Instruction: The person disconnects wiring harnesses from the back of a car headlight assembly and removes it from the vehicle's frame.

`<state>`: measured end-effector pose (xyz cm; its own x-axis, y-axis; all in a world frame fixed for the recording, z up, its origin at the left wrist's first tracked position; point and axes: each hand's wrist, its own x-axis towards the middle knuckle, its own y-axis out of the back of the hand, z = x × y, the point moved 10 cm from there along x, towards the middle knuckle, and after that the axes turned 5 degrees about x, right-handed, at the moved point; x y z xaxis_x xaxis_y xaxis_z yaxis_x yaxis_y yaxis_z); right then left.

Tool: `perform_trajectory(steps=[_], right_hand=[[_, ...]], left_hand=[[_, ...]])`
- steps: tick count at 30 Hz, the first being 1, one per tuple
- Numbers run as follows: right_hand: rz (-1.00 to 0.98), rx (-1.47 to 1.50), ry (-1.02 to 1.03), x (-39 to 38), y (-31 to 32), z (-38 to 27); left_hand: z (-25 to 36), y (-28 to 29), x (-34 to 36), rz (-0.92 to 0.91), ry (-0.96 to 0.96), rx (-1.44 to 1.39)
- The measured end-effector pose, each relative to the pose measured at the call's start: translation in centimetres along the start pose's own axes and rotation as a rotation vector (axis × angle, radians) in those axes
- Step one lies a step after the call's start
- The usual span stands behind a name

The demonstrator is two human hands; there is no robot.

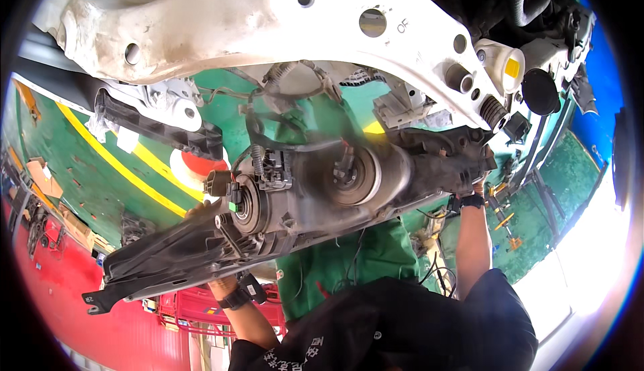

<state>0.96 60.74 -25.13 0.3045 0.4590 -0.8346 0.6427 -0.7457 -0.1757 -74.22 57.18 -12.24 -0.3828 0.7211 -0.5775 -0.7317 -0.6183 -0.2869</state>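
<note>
A long dark car headlight assembly (315, 210) spans the view in front of me, its back side facing up. Two round bulb openings, a wiring harness (258, 160) and a small green-marked connector (234, 206) sit on that back. My left hand (221, 285) grips its lower left edge from beneath, with fingertips showing past the far edge and the rest hidden. At the right end, my right hand (479, 184) is closed round the housing, partly covered by it. Just beyond the headlight, the car's white body panel (221, 32) arches across, pierced by several holes.
Hoses and engine parts (516, 2) fill the upper right, beside a white reservoir (500, 66). A black plastic bracket (161, 123) hangs at left. Below lies a green floor (87, 170) with yellow lines, cardboard boxes (45, 178) and a red surface (121, 324).
</note>
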Motion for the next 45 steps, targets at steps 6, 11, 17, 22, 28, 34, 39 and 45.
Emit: perform_trajectory(steps=[6, 11, 17, 22, 28, 34, 39, 45], right_hand=[[0.018, -0.058, 0.048, 0.2, 0.2, -0.1], [-0.136, -0.089, -0.003, -1.7, -6.1, 1.1], [-0.162, -0.023, -0.005, -0.8, -5.1, 0.8], [-0.127, -0.011, 0.006, -0.8, -6.0, 0.8], [-0.036, -0.056, 0.104, -1.5, -6.5, 0.2], [-0.038, -0.14, 0.057, -1.9, -6.9, 0.3], [-0.105, -0.084, 0.059, -1.2, -3.4, 0.0], [-0.068, -0.05, 0.051, -2.2, -4.6, 0.5]], left_hand=[[-1.0, 3.1, -0.7, -0.024, 0.026, -0.027], [-2.6, 5.9, -2.1, -0.023, 0.045, 0.011], [-4.1, 7.4, -2.3, -0.047, 0.066, 0.002], [-4.3, 7.4, -1.9, -0.076, 0.107, -0.094], [-4.9, 8.0, -0.9, -0.171, 0.175, -0.155], [-3.5, 5.6, -1.2, -0.106, 0.169, -0.323], [-3.8, 6.0, -0.9, -0.049, 0.183, -0.285], [-3.2, 5.7, -1.2, -0.06, 0.155, -0.256]])
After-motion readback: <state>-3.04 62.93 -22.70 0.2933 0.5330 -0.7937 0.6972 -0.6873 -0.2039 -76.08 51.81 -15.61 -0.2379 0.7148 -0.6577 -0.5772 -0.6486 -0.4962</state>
